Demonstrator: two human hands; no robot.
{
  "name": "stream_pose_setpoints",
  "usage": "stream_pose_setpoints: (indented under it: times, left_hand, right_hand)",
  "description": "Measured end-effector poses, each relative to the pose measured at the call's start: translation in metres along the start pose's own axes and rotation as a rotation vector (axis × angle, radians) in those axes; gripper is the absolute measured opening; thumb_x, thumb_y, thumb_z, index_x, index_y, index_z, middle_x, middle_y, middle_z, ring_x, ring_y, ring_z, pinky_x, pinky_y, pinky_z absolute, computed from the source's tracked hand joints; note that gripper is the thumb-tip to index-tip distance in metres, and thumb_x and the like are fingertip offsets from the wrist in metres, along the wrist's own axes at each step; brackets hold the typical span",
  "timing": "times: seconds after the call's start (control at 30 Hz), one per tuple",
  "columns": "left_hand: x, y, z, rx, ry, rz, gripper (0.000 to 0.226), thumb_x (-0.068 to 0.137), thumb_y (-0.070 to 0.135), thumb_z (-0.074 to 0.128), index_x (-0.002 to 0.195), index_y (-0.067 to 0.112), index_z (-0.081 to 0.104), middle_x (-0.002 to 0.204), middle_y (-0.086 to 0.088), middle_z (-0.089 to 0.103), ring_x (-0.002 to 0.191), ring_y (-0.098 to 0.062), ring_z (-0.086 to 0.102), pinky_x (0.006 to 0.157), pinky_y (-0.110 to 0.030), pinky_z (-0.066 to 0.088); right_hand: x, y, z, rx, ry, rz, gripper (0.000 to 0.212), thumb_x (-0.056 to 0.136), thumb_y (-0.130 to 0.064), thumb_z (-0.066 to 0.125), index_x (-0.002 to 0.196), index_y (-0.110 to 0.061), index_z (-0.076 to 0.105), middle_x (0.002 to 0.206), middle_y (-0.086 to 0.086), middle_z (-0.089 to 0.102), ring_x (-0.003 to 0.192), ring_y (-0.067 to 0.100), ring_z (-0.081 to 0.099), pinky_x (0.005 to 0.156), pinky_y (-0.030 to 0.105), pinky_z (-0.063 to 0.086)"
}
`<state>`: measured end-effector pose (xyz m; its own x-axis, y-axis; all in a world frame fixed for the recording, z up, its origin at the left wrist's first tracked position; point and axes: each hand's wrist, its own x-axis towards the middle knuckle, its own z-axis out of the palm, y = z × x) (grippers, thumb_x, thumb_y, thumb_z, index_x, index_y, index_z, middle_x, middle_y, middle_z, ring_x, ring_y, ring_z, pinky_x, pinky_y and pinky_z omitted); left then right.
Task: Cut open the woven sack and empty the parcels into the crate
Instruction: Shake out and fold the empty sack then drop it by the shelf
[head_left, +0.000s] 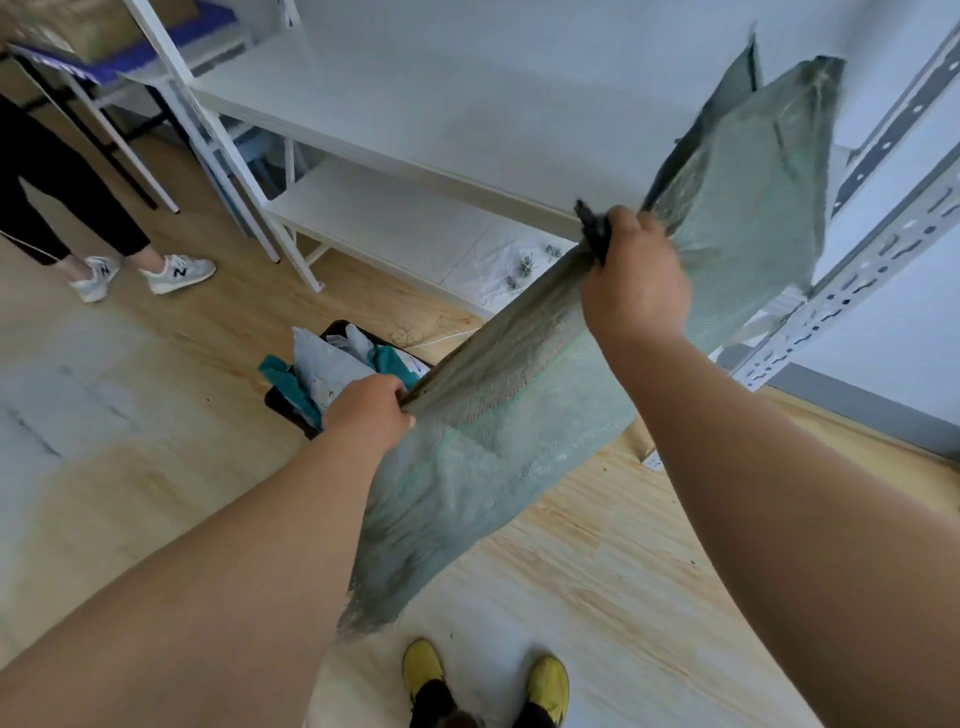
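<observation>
A limp grey-green woven sack (498, 426) hangs stretched between my two hands, above the floor. My left hand (369, 410) pinches its lower edge. My right hand (631, 280) is raised higher, gripping the sack's upper fold together with a thin black tool whose tip sticks up past my thumb. One end of the sack flaps up at the right. Below and behind my left hand sits a black crate (283, 402) on the floor, filled with grey and teal parcels (327, 364). My left hand hides part of the crate.
White metal shelving (374, 218) stands behind the crate, with a perforated upright (852, 270) at the right. Another person's legs and grey sneakers (179, 273) are at the far left. My yellow shoes (545, 686) stand on the wooden floor.
</observation>
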<state>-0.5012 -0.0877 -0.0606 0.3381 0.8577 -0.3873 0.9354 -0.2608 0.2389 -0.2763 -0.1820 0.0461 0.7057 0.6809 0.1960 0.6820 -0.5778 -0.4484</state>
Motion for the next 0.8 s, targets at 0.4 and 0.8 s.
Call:
stream_pose_setpoints:
  times: [0.4, 0.8]
  left_hand:
    - [-0.019, 0.040, 0.004, -0.636, -0.283, 0.126, 0.053, 0.087, 0.052, 0.059, 0.126, 0.015, 0.059, 0.117, -0.007, 0.065, 0.107, -0.025, 0.060, 0.098, -0.042, 0.047]
    - [-0.013, 0.068, -0.027, -1.442, -0.290, -0.233, 0.027, 0.100, 0.038, 0.044, 0.102, 0.019, 0.063, 0.106, -0.003, 0.068, 0.096, -0.017, 0.062, 0.091, -0.030, 0.045]
  right_hand:
    - [0.027, -0.040, 0.017, 0.270, -0.356, -0.511, 0.045, 0.088, -0.002, 0.050, 0.130, -0.018, 0.058, 0.144, 0.008, 0.045, 0.132, 0.024, 0.044, 0.104, 0.024, 0.035]
    - [-0.003, 0.038, 0.056, 0.855, -0.028, 0.126, 0.041, 0.090, -0.008, 0.054, 0.124, -0.030, 0.058, 0.130, -0.001, 0.056, 0.091, 0.015, 0.069, 0.065, 0.016, 0.055]
